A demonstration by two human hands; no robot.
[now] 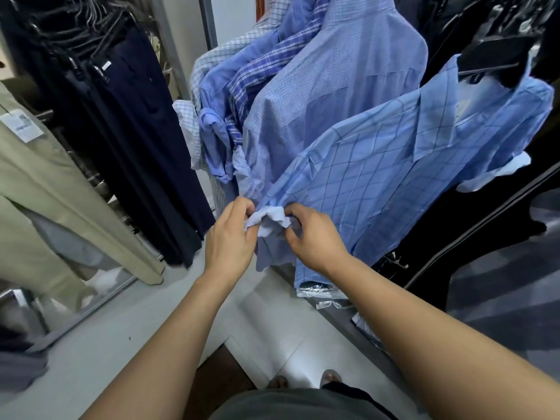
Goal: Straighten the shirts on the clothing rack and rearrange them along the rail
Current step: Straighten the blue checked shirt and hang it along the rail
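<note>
Left hand [230, 236], right hand [316, 237] on cuff [266, 219]

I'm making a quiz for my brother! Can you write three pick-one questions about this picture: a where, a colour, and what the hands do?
1. The navy trousers hang: A) left of the blue shirts B) right of them C) on the floor
2. The checked shirt in front is: A) red B) light blue C) green
3. The left hand and right hand: A) hang empty B) hold a hanger C) pinch the shirt's sleeve
Answers: 1 A, they hang left of the shirts; 2 B, pale blue with dark lines; 3 C, fingers of both grip the bunched sleeve.
</note>
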